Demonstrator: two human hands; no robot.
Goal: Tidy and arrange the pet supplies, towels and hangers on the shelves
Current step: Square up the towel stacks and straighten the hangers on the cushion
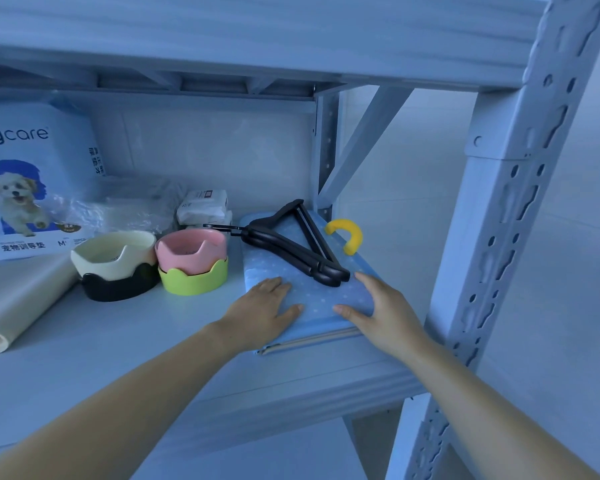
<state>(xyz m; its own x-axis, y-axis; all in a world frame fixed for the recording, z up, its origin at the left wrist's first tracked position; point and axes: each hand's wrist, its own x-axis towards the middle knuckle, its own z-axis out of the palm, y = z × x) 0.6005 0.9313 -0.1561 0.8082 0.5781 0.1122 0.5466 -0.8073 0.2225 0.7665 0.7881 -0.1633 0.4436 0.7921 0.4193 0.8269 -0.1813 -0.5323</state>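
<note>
Left hand (262, 304) and right hand (381, 308) lie flat, fingers straight, on the towel (321, 294). Likely squaring it under the hangers (293, 251).

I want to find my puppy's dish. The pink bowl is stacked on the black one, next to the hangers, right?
Not quite. The pink bowl is stacked on the green one, not the black one, which holds the cream bowl. The head view shows this. The rest is right: it stands next to the hangers.
</note>
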